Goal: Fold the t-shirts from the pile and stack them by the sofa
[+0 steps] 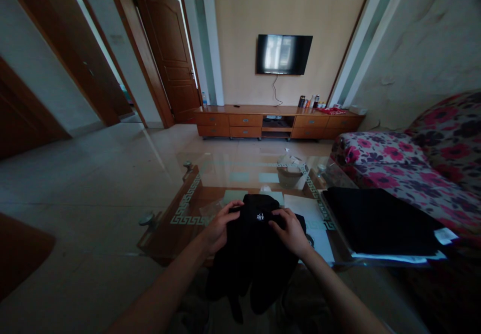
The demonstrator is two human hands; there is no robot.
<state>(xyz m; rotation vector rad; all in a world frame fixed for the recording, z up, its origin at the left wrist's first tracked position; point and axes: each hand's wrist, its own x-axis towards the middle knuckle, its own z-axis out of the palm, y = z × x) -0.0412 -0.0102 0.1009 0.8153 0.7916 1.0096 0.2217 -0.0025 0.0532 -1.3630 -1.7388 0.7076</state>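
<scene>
A black garment point(259, 254) with a small white logo near its top hangs over the near edge of the glass table point(221, 166), its lower parts dangling toward my lap. My left hand point(221, 226) grips its upper left side between thumb and fingers. On the other side of the logo, my right hand point(291, 228) pinches the fabric. The exact kind of garment is hard to make out in the dark folds. White paper point(319, 238) lies to the right of it.
Folded black cloth point(379, 218) with a white tag covers the table's right corner. A bin point(291, 176) with a bag stands behind. A floral sofa point(383, 148) borders the right side. Farther off are a low wooden cabinet point(244, 120) and a wall television point(283, 54).
</scene>
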